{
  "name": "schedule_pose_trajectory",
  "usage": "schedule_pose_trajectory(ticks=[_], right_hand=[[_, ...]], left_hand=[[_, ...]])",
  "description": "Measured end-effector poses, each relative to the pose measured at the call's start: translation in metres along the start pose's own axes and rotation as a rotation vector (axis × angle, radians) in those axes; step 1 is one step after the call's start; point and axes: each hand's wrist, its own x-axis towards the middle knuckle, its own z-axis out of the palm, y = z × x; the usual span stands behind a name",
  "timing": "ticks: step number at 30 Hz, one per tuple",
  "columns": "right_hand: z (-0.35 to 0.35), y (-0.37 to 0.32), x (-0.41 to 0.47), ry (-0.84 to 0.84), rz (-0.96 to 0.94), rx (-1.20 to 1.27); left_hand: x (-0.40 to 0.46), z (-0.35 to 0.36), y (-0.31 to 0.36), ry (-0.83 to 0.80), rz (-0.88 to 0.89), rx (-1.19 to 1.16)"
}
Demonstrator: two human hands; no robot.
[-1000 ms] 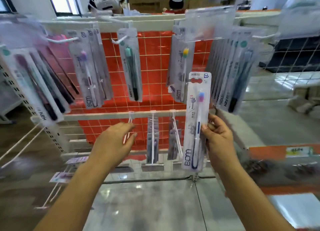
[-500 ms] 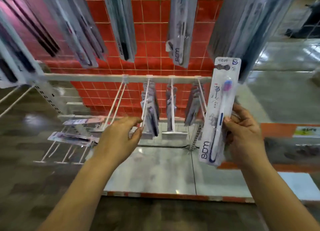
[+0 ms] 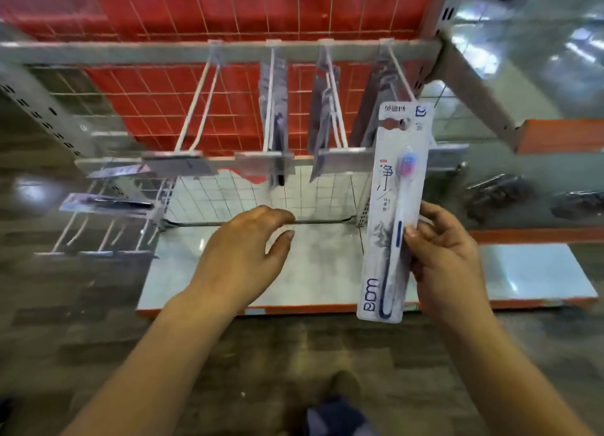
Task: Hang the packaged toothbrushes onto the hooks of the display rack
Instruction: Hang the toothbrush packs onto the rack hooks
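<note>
My right hand (image 3: 447, 256) grips a packaged toothbrush (image 3: 394, 213) by its right edge, held upright in front of the lower row of the display rack (image 3: 228, 51). The pack is white with a blue-handled brush. My left hand (image 3: 242, 256) hovers below the hooks with loosely curved fingers and holds nothing. An empty double-wire hook (image 3: 196, 115) sticks out at the left of the lower bar. To its right, three hooks carry hanging packs (image 3: 274, 115).
A red wire grid (image 3: 228, 11) backs the rack. A grey base shelf (image 3: 294, 272) with an orange edge lies under the hooks. More hooks with a few packs (image 3: 104, 203) stick out at the lower left. An orange shelf (image 3: 555, 135) stands to the right.
The view has tilted down from the upper rows to the lower bar. Both hands have come lower, with the pack still in my right hand.
</note>
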Motion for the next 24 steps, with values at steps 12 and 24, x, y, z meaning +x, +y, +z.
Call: schedule_pose_trajectory(ticks=[12,24], right_hand=[[-0.018,0.087,-0.01,-0.039,0.147,-0.056],[-0.028,0.165,0.053,-0.133,0.191,-0.11]], left_hand=[[-0.018,0.089,-0.046,0.01,-0.036,-0.057],[0.002,0.166,-0.071,0.149,-0.01,-0.05]])
